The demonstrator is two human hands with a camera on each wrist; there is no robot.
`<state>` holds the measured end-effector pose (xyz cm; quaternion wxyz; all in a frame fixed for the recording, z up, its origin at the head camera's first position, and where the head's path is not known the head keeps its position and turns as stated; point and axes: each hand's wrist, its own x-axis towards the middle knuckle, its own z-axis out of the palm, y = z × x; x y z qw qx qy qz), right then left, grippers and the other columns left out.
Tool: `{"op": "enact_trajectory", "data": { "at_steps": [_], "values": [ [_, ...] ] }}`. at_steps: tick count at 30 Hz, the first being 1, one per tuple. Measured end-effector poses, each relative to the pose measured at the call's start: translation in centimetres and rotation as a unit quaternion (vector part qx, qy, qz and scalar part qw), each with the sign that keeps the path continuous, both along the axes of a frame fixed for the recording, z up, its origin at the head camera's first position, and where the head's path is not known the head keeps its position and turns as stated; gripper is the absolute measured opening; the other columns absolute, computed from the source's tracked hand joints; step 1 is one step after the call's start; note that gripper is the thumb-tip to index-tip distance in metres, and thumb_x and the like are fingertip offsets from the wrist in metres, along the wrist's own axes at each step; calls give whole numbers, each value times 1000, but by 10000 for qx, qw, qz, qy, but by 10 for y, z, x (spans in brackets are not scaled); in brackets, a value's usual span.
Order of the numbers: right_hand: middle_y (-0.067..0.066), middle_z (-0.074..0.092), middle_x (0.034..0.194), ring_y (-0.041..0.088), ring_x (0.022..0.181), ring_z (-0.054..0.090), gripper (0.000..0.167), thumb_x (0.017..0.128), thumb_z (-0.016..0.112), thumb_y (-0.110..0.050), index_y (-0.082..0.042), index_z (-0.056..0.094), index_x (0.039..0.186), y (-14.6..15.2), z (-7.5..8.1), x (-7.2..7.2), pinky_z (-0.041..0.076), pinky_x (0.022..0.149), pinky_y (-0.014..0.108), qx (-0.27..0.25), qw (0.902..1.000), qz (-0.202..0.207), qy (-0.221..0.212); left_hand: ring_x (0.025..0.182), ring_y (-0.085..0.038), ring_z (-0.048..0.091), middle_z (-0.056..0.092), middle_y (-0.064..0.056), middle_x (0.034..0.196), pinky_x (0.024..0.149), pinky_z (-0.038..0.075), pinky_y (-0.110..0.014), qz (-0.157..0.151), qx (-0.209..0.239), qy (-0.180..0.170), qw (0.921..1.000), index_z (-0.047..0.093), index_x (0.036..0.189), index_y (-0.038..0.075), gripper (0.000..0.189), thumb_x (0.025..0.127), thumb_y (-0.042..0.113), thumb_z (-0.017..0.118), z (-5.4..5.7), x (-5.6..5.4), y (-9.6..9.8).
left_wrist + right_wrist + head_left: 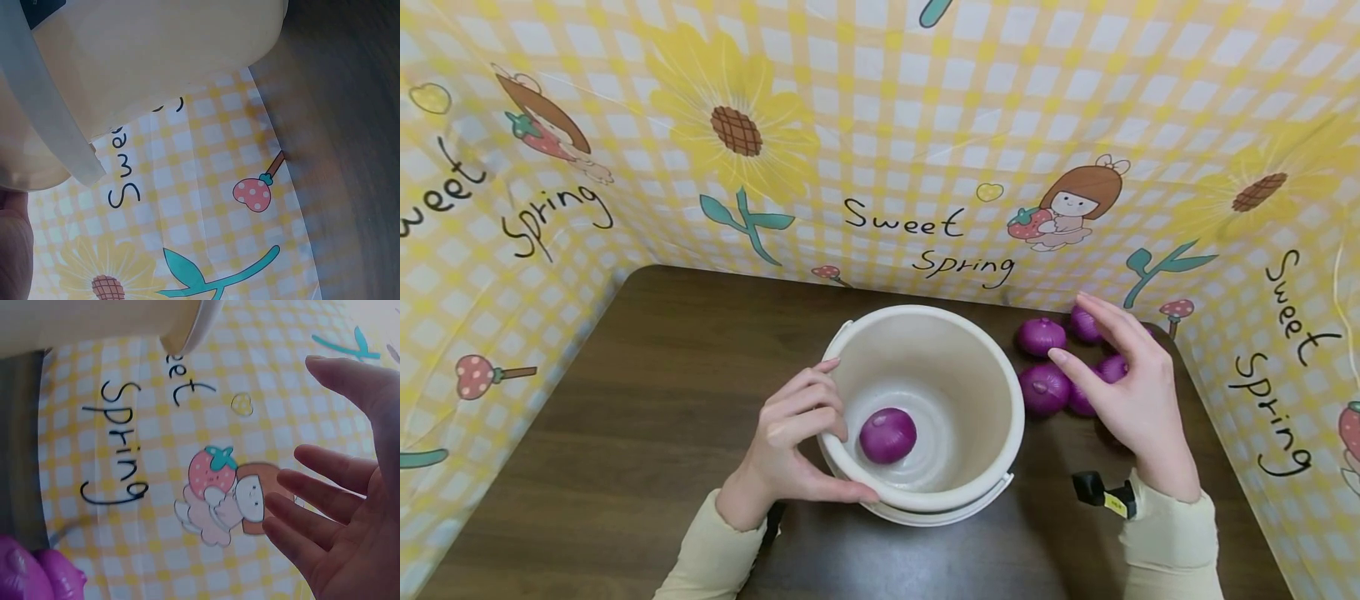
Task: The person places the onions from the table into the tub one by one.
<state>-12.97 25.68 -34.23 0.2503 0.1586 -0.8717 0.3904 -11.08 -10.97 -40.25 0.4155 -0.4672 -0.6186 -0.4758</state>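
A cream plastic bucket stands on the table, and one purple onion lies inside on its bottom. My left hand grips the bucket's left rim, with the thumb along the front. The left wrist view shows the bucket's side and part of its pale handle. To the right of the bucket, several purple onions sit grouped together. Over them hovers my right hand, partly hiding some. Its fingers are spread with nothing between them, as the right wrist view also shows.
The dark wooden table meets yellow checked cloth walls at the back and both sides. The onion group lies near the table's back right corner. A black wrist mount is strapped at the right sleeve.
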Motion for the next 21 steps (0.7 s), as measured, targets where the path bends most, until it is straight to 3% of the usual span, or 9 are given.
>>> {"op": "enact_trajectory", "data": {
  "at_steps": [12,21],
  "values": [
    [1,59,140,1,125,53,67,79,89,-5,-20,64,139,16,-18,-1,40,103,14,-28,9979,-321,-569,72,-23,53,54,-2,71,100,49,-55,7,-16,-23,10000,55,67,10,58,67,55,92,-1,0,0],
    [6,57,143,32,121,58,64,83,88,-19,-19,61,142,25,-38,-3,40,100,13,354,9939,-390,-964,72,-23,53,54,-2,71,100,49,-56,-5,-28,-42,10000,54,67,10,58,68,55,92,-1,1,0]
  ]
}}
